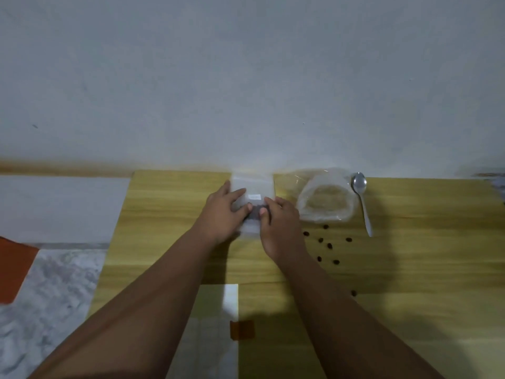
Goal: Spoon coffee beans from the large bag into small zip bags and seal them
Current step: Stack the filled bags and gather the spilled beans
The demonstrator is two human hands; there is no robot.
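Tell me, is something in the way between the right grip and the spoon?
Yes. The large bag lies on the table right between the right grip, which holds the small zip bag, and the spoon. A reach would probably have to go over or around it.

- small zip bag point(252, 194): clear, blurred, dark beans inside.
- large bag point(323, 199): clear, crumpled, just to its right.
- spoon point(362, 206): metal, lying beside the large bag.
- coffee beans point(329, 245): loose, scattered nearer.

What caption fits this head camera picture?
Left hand and right hand pinch the small zip bag; spoon and large bag lie nearby.
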